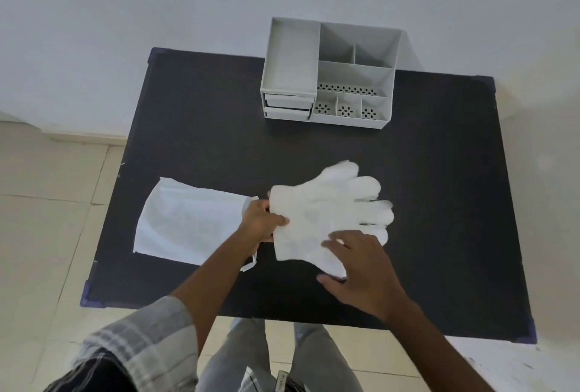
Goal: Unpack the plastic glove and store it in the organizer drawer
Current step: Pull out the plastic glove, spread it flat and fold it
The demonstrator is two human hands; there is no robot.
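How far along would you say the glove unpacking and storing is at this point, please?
Done: the plastic glove is out of its white packet and lies flat on the black table. In hand: the left hand pinches the cuff while the right hand presses the near edge. Left: both drawers of the grey organizer look shut, so opening one and putting the glove inside remain.

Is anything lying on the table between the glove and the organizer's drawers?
Nothing visible does. The plastic glove lies flat under both hands, left hand at its cuff, right hand on its near edge. Only bare black table separates it from the drawers, which look shut. The empty wrapper lies off left.
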